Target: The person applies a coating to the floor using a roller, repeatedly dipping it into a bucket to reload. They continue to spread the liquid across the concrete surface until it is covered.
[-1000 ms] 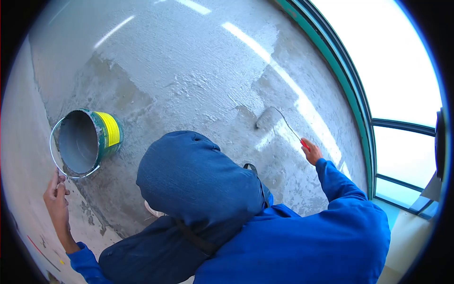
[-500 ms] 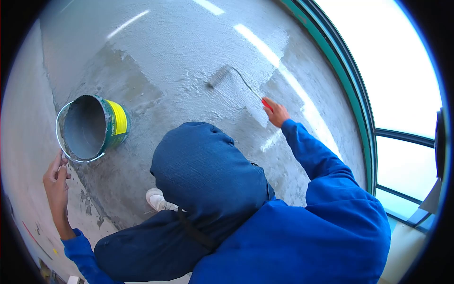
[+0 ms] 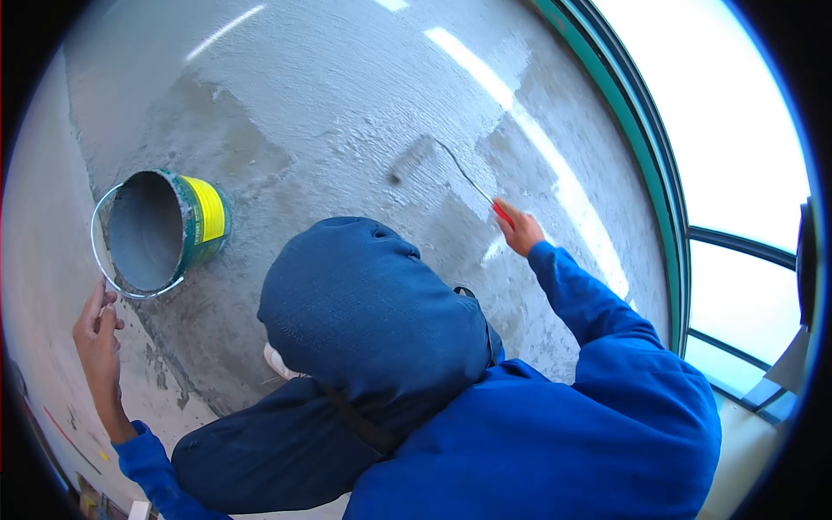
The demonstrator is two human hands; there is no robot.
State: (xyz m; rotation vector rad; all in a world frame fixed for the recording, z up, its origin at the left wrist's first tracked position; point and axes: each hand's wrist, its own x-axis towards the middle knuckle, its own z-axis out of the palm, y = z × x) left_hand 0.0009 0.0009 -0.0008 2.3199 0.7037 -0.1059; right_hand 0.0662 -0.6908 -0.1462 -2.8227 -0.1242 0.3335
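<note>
My right hand [image 3: 522,230] is closed round the red handle of a paint roller [image 3: 469,179], whose blurred grey head lies on the wet, coated floor [image 3: 347,95]. At the left, my left hand [image 3: 97,334] is at the wire handle of a green bucket [image 3: 206,217] with a yellow label, its fingers curled at the wire. The bucket is tilted with its mouth toward me, and its inside is grey.
A green-edged window frame [image 3: 646,139] curves along the right side, with bright panes beyond. My bent knee [image 3: 364,295] is in the middle, a white shoe [image 3: 279,362] beneath it. Small items lie at the lower left.
The roller and my right hand have moved down and slightly right in view. The bucket and my left hand appear slightly farther left, with the hand still at the wire.
</note>
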